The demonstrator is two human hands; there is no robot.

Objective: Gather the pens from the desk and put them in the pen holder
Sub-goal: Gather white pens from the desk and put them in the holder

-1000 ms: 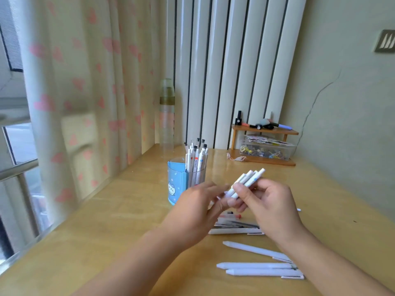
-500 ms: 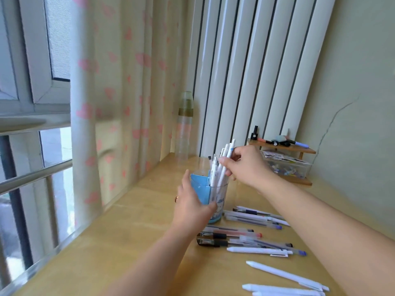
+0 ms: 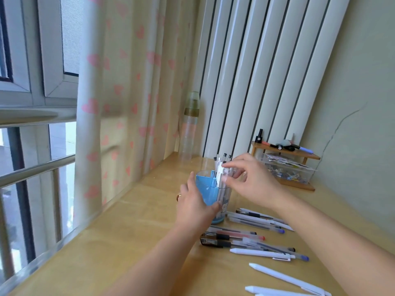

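Progress roughly half: left hand (image 3: 195, 205) grips pen holder (image 3: 210, 194) on counter (image 3: 132, 238); right hand (image 3: 253, 181) pinches white pens (image 3: 220, 173) into it. Many loose pens (image 3: 256, 238) left.

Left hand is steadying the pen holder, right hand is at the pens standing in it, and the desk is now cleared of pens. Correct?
Not quite: the desk is not cleared. The head view shows many loose pens lying right of the pen holder. The rest stands: the left hand grips the holder and the right hand is at the pens standing in it.
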